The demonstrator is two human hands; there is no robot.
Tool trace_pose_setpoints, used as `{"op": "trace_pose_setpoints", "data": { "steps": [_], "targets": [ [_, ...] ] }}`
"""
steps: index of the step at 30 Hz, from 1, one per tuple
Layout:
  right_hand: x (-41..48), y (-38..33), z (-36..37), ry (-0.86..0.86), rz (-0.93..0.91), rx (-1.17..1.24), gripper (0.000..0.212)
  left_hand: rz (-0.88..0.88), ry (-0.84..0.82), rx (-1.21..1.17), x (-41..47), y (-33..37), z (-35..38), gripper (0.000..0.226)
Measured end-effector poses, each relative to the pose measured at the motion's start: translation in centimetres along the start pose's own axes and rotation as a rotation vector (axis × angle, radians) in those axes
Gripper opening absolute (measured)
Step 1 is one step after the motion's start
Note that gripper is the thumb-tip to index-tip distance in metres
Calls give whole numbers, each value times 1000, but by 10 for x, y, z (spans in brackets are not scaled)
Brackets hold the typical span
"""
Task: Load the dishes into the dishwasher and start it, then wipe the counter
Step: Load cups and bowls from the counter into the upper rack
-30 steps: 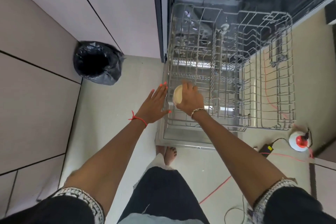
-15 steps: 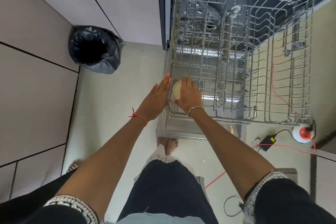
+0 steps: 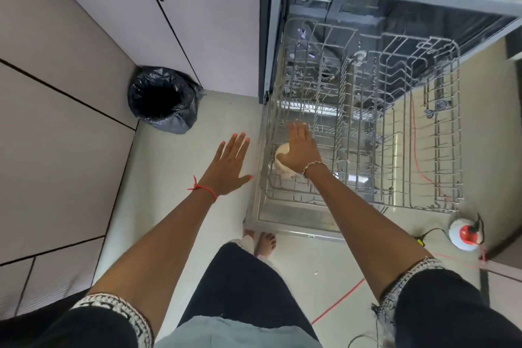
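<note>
— Has the right hand (image 3: 302, 150) a grip on the bowl (image 3: 279, 164)?
— No, the fingers are straight and the palm lies over it. The bowl sits in the rack's (image 3: 449, 135) front left corner.
— And the left hand (image 3: 230, 167)?
— Spread flat beside the rack, holding nothing.

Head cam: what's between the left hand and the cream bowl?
Head view: between the left hand and the bowl, only a strip of bare floor, then the left wire wall of the rack.

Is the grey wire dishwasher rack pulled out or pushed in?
Pulled out: the grey wire rack sits forward over the lowered dishwasher door, outside the machine.
</note>
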State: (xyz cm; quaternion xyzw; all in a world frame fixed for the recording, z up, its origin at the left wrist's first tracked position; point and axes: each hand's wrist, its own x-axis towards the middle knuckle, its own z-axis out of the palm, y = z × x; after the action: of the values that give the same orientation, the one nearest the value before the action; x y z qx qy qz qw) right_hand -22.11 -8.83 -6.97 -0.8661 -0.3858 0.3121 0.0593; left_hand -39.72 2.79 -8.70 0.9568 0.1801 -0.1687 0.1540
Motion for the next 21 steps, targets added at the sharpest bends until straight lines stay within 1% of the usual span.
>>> {"op": "trace_pose_setpoints", "data": {
  "steps": [4,6,8,12,16,21],
  "targets": [
    [4,-46,-35,99,-187,-53,84,-69,79,-50,-18,-24,-32,94],
    [10,-70,-46,106,-266,-100,83,-94,100,-49,-20,-38,-48,99],
    [17,-96,-52,96,-330,-156,81,-122,131,-53,-20,-59,-63,97],
    [39,-143,-53,71,-364,-236,79,-150,154,-37,-17,-107,-88,101],
    [73,-197,-64,85,-365,-249,75,-177,169,-34,-19,-171,-123,97],
    [121,-279,-91,166,-401,-251,70,-179,296,9,-23,-260,-178,106]
  ]
}}
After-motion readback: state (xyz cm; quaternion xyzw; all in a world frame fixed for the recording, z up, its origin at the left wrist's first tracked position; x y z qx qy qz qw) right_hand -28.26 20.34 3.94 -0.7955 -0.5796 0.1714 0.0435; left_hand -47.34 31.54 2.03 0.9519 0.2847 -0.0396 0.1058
